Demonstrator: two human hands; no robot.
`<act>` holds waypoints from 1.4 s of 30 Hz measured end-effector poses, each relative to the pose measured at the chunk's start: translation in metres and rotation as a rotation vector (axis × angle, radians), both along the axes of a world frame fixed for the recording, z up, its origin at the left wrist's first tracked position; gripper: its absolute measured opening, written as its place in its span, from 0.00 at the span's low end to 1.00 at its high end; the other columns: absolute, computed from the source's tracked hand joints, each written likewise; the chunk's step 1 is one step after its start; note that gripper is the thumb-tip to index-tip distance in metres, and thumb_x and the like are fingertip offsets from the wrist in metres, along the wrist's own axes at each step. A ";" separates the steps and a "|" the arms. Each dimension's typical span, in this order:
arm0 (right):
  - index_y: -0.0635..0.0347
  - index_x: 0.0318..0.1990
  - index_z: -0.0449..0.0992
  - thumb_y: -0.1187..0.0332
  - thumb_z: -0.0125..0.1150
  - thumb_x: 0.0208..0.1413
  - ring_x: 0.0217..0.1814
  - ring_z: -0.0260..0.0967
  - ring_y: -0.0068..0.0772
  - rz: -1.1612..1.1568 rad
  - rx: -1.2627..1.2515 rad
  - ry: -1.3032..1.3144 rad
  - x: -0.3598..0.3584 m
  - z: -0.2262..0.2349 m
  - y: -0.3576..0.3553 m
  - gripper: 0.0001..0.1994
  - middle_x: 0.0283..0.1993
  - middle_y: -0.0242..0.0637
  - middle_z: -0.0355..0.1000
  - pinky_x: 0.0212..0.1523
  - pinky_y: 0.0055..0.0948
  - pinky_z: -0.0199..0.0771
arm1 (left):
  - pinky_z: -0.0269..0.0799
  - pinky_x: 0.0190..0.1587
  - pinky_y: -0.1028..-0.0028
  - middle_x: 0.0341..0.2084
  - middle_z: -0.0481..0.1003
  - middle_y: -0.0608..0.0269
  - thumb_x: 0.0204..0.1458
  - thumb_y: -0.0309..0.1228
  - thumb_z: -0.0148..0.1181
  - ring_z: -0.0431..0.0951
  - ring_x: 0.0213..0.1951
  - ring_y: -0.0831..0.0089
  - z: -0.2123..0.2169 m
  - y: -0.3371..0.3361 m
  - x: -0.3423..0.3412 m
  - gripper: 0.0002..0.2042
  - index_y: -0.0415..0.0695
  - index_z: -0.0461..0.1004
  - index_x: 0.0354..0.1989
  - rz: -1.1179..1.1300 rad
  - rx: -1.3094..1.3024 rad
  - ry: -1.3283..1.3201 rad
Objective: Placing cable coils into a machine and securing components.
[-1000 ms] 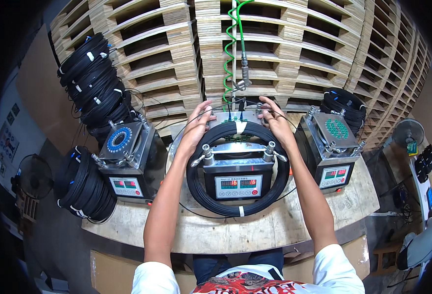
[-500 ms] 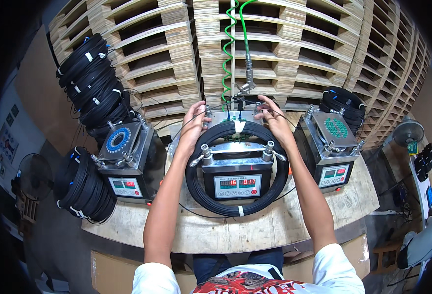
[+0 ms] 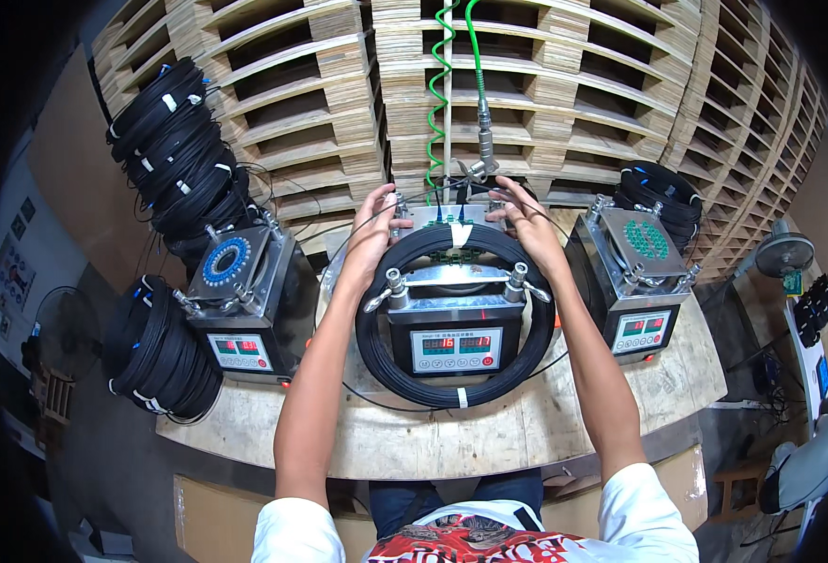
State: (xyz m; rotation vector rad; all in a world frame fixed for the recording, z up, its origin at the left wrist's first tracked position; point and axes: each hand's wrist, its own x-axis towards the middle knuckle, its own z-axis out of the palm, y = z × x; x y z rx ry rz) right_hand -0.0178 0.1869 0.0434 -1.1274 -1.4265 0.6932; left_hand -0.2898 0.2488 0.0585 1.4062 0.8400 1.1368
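One pale wooden table (image 3: 404, 450): curved front edge beneath both forearms (image 3: 315, 403); plain surface from edge to coil, probable room for moving.
Black ring-shaped cable coil with white tape (image 3: 428, 394): looped around the front of the middle machine, upper arc across the steel top plate.
Middle black-and-steel machine (image 3: 451, 314): red digits on the panel (image 3: 432, 353) different from half a second ago; probably powered and mid-run.
Side machines: blue-ringed left unit (image 3: 227, 262), green-studded right unit (image 3: 647, 239); narrow gaps past the arms, little sideways room.
Hands: left hand (image 3: 373, 230) and right hand (image 3: 529, 230) nearly unmoved, fingers half-curled at the plate's rear corners; firm grip impossible to tell.
Green air hose with metal fitting (image 3: 485, 141): swung slightly rightward; close behind the hands.
Stacked wooden pallets (image 3: 350, 103): rear limit to reach.
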 end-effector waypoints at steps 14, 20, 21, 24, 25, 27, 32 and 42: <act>0.42 0.71 0.61 0.66 0.44 0.71 0.56 0.73 0.28 -0.107 -0.051 0.055 -0.011 0.007 -0.011 0.22 0.65 0.36 0.66 0.49 0.36 0.74 | 0.68 0.38 0.77 0.54 0.68 0.60 0.65 0.42 0.54 0.78 0.43 0.76 0.000 -0.002 -0.002 0.21 0.51 0.66 0.64 -0.002 0.032 0.011; 0.43 0.71 0.61 0.64 0.45 0.71 0.45 0.72 0.23 -0.128 -0.028 -0.045 -0.006 0.000 -0.005 0.22 0.62 0.35 0.66 0.45 0.31 0.76 | 0.68 0.38 0.76 0.56 0.68 0.59 0.65 0.41 0.53 0.77 0.42 0.76 -0.004 0.001 -0.003 0.20 0.52 0.66 0.64 -0.022 0.032 0.012; 0.43 0.71 0.61 0.64 0.45 0.71 0.45 0.72 0.23 -0.128 -0.028 -0.045 -0.005 0.000 -0.003 0.22 0.62 0.35 0.66 0.45 0.31 0.76 | 0.68 0.38 0.76 0.56 0.68 0.59 0.65 0.41 0.53 0.77 0.42 0.76 -0.006 0.003 -0.004 0.20 0.52 0.66 0.64 -0.023 0.032 0.012; 0.44 0.70 0.62 0.64 0.45 0.71 0.46 0.74 0.23 -0.095 0.024 -0.062 -0.005 0.000 -0.003 0.21 0.62 0.35 0.66 0.44 0.29 0.75 | 0.68 0.38 0.76 0.56 0.68 0.58 0.65 0.42 0.53 0.77 0.42 0.76 -0.008 0.006 -0.003 0.20 0.52 0.67 0.64 -0.020 0.049 0.019; 0.44 0.70 0.62 0.63 0.45 0.71 0.47 0.74 0.24 -0.080 0.010 -0.031 -0.005 0.001 -0.004 0.21 0.62 0.36 0.66 0.44 0.29 0.75 | 0.68 0.38 0.76 0.56 0.69 0.58 0.65 0.42 0.53 0.77 0.42 0.76 -0.009 0.006 -0.003 0.20 0.52 0.67 0.64 -0.016 0.049 0.030; 0.45 0.69 0.63 0.63 0.45 0.71 0.48 0.75 0.24 -0.068 -0.003 -0.002 -0.004 0.002 -0.004 0.20 0.62 0.36 0.66 0.44 0.30 0.75 | 0.69 0.39 0.75 0.56 0.69 0.58 0.65 0.42 0.53 0.77 0.42 0.76 -0.009 0.007 -0.002 0.20 0.52 0.67 0.64 -0.015 0.052 0.040; 0.44 0.69 0.63 0.60 0.45 0.72 0.53 0.74 0.25 -0.064 -0.039 0.033 -0.011 0.007 -0.008 0.20 0.62 0.37 0.65 0.45 0.34 0.76 | 0.70 0.41 0.76 0.55 0.69 0.58 0.65 0.42 0.53 0.76 0.44 0.75 -0.005 0.004 -0.006 0.20 0.53 0.68 0.64 0.011 0.070 0.079; 0.45 0.67 0.65 0.61 0.47 0.71 0.41 0.70 0.21 -0.167 -0.033 -0.033 -0.009 0.002 -0.006 0.20 0.54 0.34 0.68 0.42 0.28 0.75 | 0.71 0.38 0.76 0.56 0.68 0.57 0.65 0.43 0.54 0.78 0.43 0.75 -0.002 0.000 -0.002 0.21 0.52 0.67 0.63 -0.058 0.058 0.028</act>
